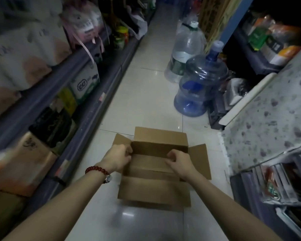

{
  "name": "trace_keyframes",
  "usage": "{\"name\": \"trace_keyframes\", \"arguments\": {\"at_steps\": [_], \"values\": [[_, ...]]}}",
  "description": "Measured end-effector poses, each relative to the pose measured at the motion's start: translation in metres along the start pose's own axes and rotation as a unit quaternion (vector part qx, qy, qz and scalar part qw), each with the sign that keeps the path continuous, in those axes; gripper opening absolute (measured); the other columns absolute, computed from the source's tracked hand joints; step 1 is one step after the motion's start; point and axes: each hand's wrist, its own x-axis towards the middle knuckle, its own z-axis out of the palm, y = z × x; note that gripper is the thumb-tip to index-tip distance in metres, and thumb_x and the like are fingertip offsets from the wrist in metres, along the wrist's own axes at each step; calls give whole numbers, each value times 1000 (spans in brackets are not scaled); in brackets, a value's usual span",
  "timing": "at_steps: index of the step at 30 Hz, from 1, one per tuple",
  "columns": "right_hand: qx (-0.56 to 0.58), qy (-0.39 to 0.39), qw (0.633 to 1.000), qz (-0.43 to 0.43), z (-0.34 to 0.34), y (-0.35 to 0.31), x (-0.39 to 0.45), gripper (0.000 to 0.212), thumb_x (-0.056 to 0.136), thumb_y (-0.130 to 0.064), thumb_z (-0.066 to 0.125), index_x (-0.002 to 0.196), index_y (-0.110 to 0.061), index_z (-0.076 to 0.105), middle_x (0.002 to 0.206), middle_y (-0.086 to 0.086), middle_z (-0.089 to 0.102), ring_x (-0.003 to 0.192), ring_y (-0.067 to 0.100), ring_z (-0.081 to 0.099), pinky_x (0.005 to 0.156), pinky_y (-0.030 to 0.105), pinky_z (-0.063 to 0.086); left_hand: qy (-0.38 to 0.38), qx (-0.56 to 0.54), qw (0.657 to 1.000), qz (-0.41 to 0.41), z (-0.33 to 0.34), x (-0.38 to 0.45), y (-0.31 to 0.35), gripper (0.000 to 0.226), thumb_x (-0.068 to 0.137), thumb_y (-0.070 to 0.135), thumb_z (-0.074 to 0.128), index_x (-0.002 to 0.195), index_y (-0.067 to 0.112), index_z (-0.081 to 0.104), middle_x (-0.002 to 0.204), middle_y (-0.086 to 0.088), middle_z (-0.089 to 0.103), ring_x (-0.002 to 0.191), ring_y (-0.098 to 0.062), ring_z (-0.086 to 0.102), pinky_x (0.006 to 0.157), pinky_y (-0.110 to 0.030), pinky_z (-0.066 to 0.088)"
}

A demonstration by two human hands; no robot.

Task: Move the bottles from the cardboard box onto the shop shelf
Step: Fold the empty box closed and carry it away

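Observation:
A brown cardboard box (155,193) sits on the tiled floor in the shop aisle with its four flaps spread open. My left hand (118,158), which has a red bead bracelet on its wrist, curls its fingers over the box's left wall at the far corner. My right hand (180,161) has bent fingers pinching the edge of a cardboard panel inside the box. Only brown cardboard shows inside; no bottles are visible there. Shop shelves (92,108) run along the left side of the aisle.
Two big water jugs, a blue one (196,89) and a clear one (184,53), stand on the floor ahead on the right. Packed goods fill the left shelves. A speckled counter (271,115) and more racks line the right. Pale floor tiles (142,94) stretch ahead.

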Motion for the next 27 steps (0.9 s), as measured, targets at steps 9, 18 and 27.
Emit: {"name": "trace_keyframes", "arguments": {"at_steps": [9, 18, 27], "values": [[-35, 51, 997, -36, 47, 41, 49, 34, 92, -25, 60, 124, -14, 56, 124, 4, 60, 113, 18, 58, 96, 28, 49, 73, 65, 994, 42, 39, 54, -40, 33, 90, 21, 56, 122, 19, 57, 117, -6, 63, 106, -22, 59, 92, -35, 52], [-159, 165, 970, -81, 19, 91, 46, 33, 93, -30, 55, 124, -20, 55, 127, -1, 56, 114, 15, 53, 96, 29, 48, 150, 9, 986, -70, 27, 65, -75, 63, 98, 43, 38, 148, 8, 24, 157, -14, 23, 144, -29, 24, 118, -45, 24], [-199, 257, 946, 12, -9, 144, 39, 51, 90, -23, 57, 137, -11, 42, 152, 17, 32, 140, 33, 30, 112, 44, 31, 89, -262, 961, 6, 73, 51, -11, 56, 98, 45, 36, 148, 21, 28, 148, -8, 41, 131, -29, 44, 107, -40, 36]]}}
